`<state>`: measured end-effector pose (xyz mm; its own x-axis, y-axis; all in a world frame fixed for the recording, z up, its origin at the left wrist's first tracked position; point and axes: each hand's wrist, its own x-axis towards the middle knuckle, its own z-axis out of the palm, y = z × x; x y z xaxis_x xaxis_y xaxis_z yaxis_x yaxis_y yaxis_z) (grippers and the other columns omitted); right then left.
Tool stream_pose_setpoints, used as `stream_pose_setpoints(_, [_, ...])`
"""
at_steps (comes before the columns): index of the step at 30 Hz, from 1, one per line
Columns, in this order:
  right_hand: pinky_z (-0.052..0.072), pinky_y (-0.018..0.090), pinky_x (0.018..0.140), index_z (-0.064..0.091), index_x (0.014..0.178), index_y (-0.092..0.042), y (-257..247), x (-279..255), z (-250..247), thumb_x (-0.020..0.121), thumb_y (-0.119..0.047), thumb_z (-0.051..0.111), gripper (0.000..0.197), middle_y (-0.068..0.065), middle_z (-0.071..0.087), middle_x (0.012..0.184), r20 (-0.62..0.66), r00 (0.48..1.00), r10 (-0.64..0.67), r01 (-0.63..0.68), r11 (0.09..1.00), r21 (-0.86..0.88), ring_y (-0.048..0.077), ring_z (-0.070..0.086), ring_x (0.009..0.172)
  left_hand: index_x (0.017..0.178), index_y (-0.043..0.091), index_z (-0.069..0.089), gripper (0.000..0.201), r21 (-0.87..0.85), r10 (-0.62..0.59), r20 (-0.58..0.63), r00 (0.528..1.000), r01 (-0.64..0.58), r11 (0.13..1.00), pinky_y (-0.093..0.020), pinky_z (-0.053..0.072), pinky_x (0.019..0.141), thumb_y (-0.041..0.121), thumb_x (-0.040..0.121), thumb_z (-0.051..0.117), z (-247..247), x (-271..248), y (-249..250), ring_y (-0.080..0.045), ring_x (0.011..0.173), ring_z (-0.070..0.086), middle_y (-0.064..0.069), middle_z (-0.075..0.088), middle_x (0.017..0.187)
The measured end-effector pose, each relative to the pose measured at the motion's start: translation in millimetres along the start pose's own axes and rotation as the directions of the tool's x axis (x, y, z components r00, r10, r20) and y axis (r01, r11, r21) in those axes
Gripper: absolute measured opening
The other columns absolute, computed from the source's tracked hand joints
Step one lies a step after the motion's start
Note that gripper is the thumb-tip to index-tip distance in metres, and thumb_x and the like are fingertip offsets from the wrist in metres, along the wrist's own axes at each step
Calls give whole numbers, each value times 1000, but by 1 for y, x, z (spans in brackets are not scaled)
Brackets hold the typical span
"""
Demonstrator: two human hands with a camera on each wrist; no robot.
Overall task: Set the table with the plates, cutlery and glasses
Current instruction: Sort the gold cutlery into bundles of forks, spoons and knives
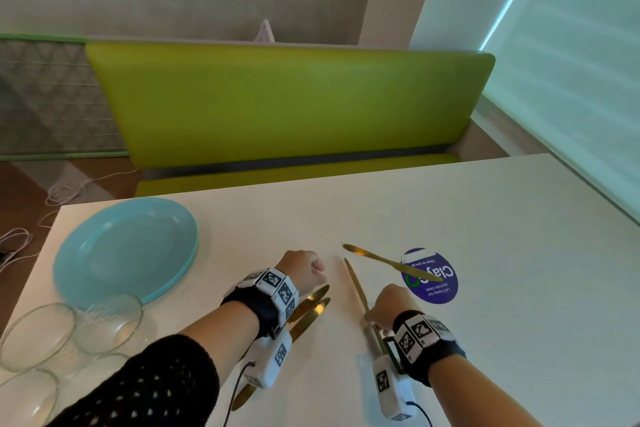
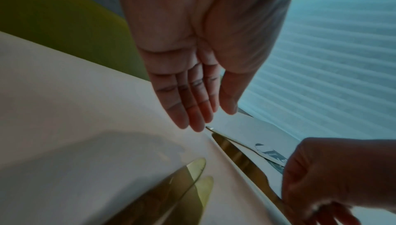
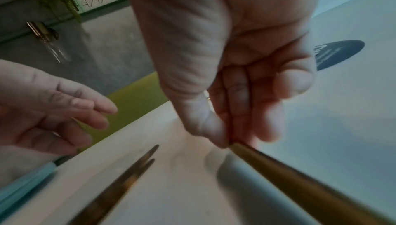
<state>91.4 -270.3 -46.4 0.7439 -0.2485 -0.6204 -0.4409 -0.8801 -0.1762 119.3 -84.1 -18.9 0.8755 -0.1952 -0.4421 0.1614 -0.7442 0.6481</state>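
My right hand (image 1: 379,312) pinches a gold knife (image 1: 356,288) between thumb and fingers (image 3: 216,137); its handle (image 3: 300,186) runs back under the wrist and its blade points away from me. My left hand (image 1: 310,269) hovers just left of that blade, fingers (image 2: 193,110) straight and holding nothing. Two more gold knives (image 1: 311,305) lie side by side under the left wrist. Another knife (image 1: 391,262) lies slanted across a round blue sticker (image 1: 436,288). A stack of light blue plates (image 1: 124,250) sits at the table's left.
Clear glasses (image 1: 107,322) stand at the near left corner of the white table (image 1: 485,218), beside the plates. A green bench (image 1: 277,107) runs along the far side. A window blind is on the right, and cables lie on the floor at left.
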Motion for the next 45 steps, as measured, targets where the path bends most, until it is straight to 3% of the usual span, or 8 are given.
stream_pose_setpoints(6, [44, 16, 50, 62, 66, -12, -39, -4, -14, 86, -22, 61, 22, -2, 64, 62, 80, 990, -118, 86, 941, 327, 8, 55, 50, 128, 15, 48, 55, -58, -59, 141, 988, 68, 996, -28, 49, 93, 38, 81, 66, 17, 0, 0, -16, 105, 62, 0, 64, 120])
stream_pose_setpoints(13, [42, 19, 53, 63, 68, -17, -69, 2, -2, 83, -31, 67, 20, -2, 65, 66, 21, 968, -251, 201, 823, 531, 9, 57, 56, 104, 10, 57, 17, -204, -113, 131, 985, 139, 969, -23, 47, 56, 14, 88, 49, 18, 5, -3, -18, 62, 59, -3, 62, 75])
stream_pose_setpoints(17, [48, 26, 77, 67, 101, -13, -63, 16, -10, 90, -43, 56, 33, 0, 71, 99, -148, 965, -216, 252, 922, 295, 13, 64, 83, 115, 6, 50, 26, -344, -218, 97, 971, 238, 908, -24, 41, 52, 5, 92, 38, 16, 13, -17, -16, 61, 49, -6, 55, 88])
stream_pose_setpoints(20, [48, 31, 87, 51, 126, -11, -47, 29, -24, 95, -33, 51, 38, 10, 62, 121, -269, 959, -94, 125, 987, 99, 26, 60, 111, 109, 10, 49, 23, -402, -225, 30, 974, 218, 889, -19, 36, 50, 10, 96, 30, 9, 16, -24, -10, 58, 45, 2, 52, 75])
stream_pose_setpoints(26, [50, 35, 86, 58, 117, -15, -19, 52, -21, 97, -22, 38, 28, 9, 56, 114, -281, 957, -68, 49, 996, -73, 26, 57, 107, 97, 12, 52, 20, -474, -233, -46, 971, 184, 861, -17, 31, 47, 12, 98, 32, 0, 23, -30, -9, 55, 42, 3, 51, 68])
stream_pose_setpoints(34, [48, 33, 82, 71, 95, -13, -9, 49, 5, 95, -42, 43, 40, 13, 60, 106, -325, 945, -33, 63, 995, 83, 30, 58, 99, 94, 11, 53, 20, -498, -236, -35, 971, 188, 846, -21, 31, 47, 13, 98, 33, 10, 30, -21, -12, 52, 41, 0, 52, 66])
stream_pose_setpoints(37, [48, 33, 85, 70, 96, -8, -8, 41, 5, 93, -39, 49, 37, 14, 60, 109, -337, 942, -1, 44, 992, 121, 29, 60, 100, 93, 11, 53, 21, -515, -226, -33, 974, 177, 839, -20, 31, 45, 11, 97, 33, 14, 28, -14, -12, 51, 40, -1, 52, 66])
stream_pose_setpoints(45, [46, 26, 64, 67, 100, -7, 4, 30, -4, 88, -20, 57, 21, 10, 68, 99, -274, 941, 199, -142, 967, 214, 26, 65, 89, 97, 10, 53, 21, -521, -183, -37, 982, 137, 843, -21, 32, 44, 13, 99, 32, 18, 21, -8, -13, 50, 41, -2, 52, 67])
